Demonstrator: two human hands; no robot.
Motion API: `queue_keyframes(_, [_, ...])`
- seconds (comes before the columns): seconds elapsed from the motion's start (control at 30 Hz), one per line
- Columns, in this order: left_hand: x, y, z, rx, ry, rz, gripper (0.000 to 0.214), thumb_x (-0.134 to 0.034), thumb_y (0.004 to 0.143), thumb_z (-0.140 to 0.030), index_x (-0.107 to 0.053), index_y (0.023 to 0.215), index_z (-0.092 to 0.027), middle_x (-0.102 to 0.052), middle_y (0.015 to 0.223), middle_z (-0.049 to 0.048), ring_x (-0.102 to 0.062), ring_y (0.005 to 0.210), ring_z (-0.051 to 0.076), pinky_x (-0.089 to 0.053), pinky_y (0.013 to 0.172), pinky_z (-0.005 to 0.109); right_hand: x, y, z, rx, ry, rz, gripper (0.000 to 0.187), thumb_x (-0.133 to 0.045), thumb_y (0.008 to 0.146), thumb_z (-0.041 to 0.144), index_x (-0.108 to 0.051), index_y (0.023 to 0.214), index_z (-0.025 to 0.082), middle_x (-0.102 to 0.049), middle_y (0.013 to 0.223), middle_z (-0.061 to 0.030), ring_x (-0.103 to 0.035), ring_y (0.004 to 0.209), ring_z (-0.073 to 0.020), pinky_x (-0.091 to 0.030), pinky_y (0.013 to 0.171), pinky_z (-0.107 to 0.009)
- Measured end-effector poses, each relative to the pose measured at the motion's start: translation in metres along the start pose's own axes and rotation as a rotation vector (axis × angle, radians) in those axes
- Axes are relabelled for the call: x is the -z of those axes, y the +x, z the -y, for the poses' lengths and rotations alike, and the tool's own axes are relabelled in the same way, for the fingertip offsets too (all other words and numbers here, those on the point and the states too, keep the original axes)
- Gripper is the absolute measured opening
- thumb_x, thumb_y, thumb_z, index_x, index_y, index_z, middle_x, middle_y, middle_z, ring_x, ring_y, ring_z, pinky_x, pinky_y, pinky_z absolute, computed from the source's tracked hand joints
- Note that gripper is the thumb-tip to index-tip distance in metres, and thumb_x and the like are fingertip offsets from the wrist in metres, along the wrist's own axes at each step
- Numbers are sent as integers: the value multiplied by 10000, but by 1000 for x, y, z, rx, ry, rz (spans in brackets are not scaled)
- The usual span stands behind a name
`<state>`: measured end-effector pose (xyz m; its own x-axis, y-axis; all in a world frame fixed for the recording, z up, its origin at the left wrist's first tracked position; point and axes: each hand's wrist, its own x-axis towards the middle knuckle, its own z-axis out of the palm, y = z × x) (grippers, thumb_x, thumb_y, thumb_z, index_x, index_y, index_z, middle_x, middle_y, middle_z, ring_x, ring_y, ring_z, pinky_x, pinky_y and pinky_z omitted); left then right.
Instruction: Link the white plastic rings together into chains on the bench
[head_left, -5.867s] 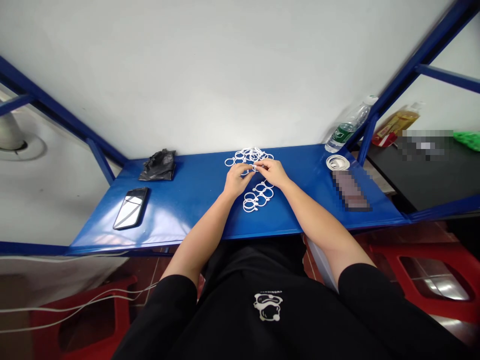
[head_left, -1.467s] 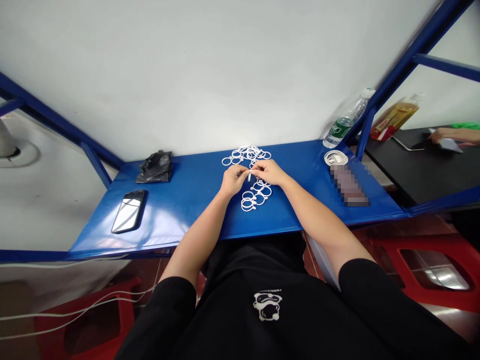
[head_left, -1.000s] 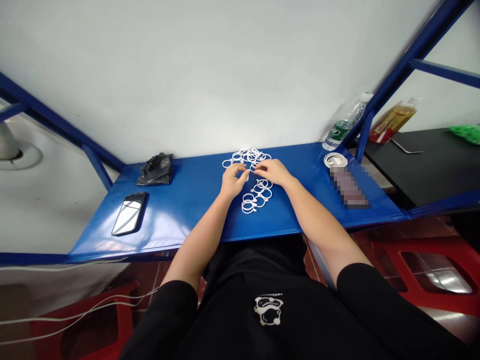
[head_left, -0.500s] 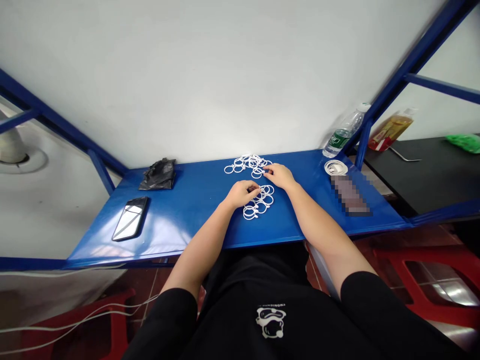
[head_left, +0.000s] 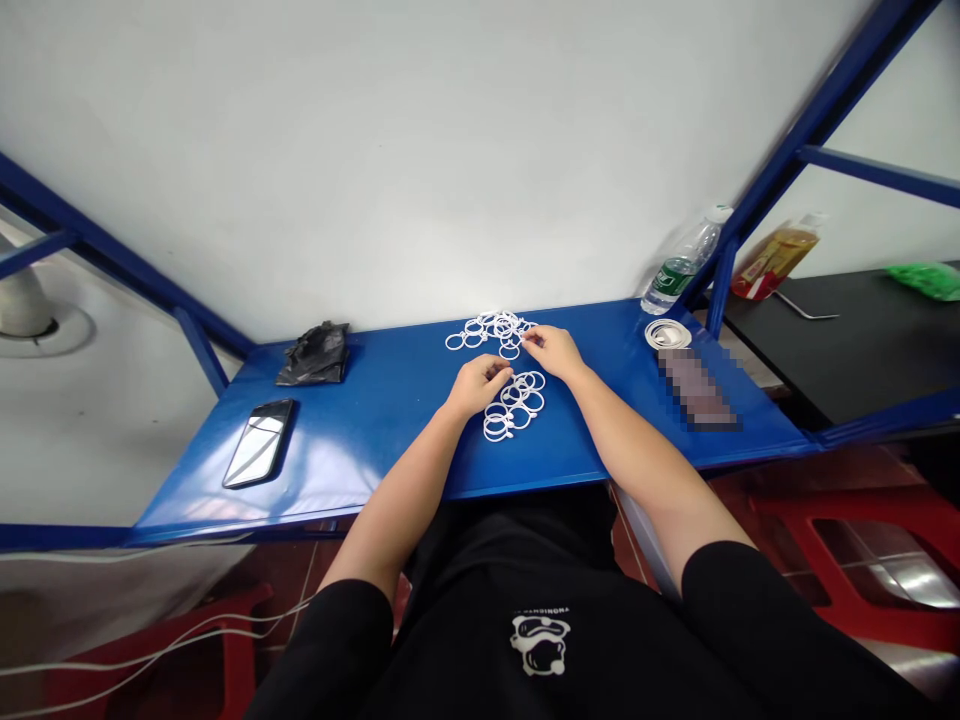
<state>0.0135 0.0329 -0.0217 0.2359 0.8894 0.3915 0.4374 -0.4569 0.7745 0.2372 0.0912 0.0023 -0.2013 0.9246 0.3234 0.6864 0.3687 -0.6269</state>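
Observation:
Two heaps of white plastic rings lie on the blue table (head_left: 375, 420): a far heap (head_left: 480, 328) by the wall and a near heap (head_left: 516, 408) closer to me. My left hand (head_left: 474, 384) rests at the left edge of the near heap with its fingers curled in, and what they hold is hidden. My right hand (head_left: 552, 350) reaches to the right edge of the far heap. Its thumb and forefinger are pinched on a white ring (head_left: 523, 337) there.
A black phone (head_left: 260, 455) and a crumpled black bag (head_left: 315, 352) lie to the left. On the right are a white coil (head_left: 666, 333), a blurred object (head_left: 694, 388) and a water bottle (head_left: 679, 265) by the blue frame post. Beyond stands a black table (head_left: 840, 345); red stools (head_left: 862, 565) sit below.
Both hands worked one ring together above the near heap. Then my left hand dropped to that heap and my right hand moved out to the far heap.

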Motion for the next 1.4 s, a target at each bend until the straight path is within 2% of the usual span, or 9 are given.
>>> queue_keyframes(0.17, [0,6,11,100,-167,-206,410,-631,1025,-506,-670,1307,-211,-775,969,57,-722,798,175,-590,765,311,-7,-8,18,161,198,-45,135,-702,935,274,-809,1006,233,-823,953,-29,-717,757,-186,-536,759,-313])
queue_keyframes(0.4, [8,12,12,198,-220,-395,537,-514,1042,-667,-742,1198,-207,-773,1094,89,-724,857,194,-588,754,309,-10,-16,36,333,182,-6,134,-684,943,262,-805,994,232,-819,952,-30,-711,788,-182,-519,760,-308])
queue_keyframes(0.57, [6,11,12,170,-311,-196,479,-676,948,-667,-735,989,-194,-776,865,54,-721,712,175,-573,655,288,-10,-16,36,338,161,4,154,-670,924,206,-805,994,228,-811,931,-27,-704,766,-178,-522,752,-306])
queue_keyframes(0.7, [1,8,12,177,-257,-150,423,-710,937,-620,-689,880,-201,-689,645,-8,-675,588,144,-536,611,259,-12,-15,32,288,157,-46,193,-668,926,211,-807,1058,229,-818,1010,-37,-719,782,-182,-544,765,-314])
queue_keyframes(0.9, [2,7,4,-66,-183,-139,356,-741,930,-576,-766,921,-221,-775,1040,74,-748,932,207,-616,821,347,-15,-13,28,199,163,-43,238,-663,943,233,-820,1121,258,-829,1104,-37,-760,906,-209,-581,853,-343])
queue_keyframes(1.0, [4,7,2,-88,-154,-105,388,-643,1005,-567,-785,889,-225,-772,1095,88,-739,1043,224,-620,907,382,-14,-14,31,174,148,-35,231,-660,948,235,-830,1101,261,-833,1103,-39,-761,919,-215,-584,863,-351])
queue_keyframes(1.07, [4,7,2,-51,-159,-84,438,-597,1026,-581,-784,861,-221,-773,1084,90,-741,1026,220,-626,903,382,-13,-14,33,176,148,-28,229,-658,944,227,-833,1089,259,-835,1087,-38,-757,898,-211,-583,855,-351])
queue_keyframes(1.23, [3,7,5,-35,-165,-94,395,-734,929,-596,-785,827,-218,-768,1087,96,-736,997,221,-624,851,365,-10,-16,39,209,221,-29,235,-643,921,199,-840,1043,243,-832,1046,-44,-742,863,-200,-578,828,-342])
queue_keyframes(1.4, [2,6,4,-41,-114,-109,362,-740,925,-567,-788,850,-216,-739,1135,100,-721,997,210,-600,705,302,-10,-15,37,106,390,15,205,-693,889,246,-835,1032,208,-824,972,-63,-717,764,-185,-569,735,-324])
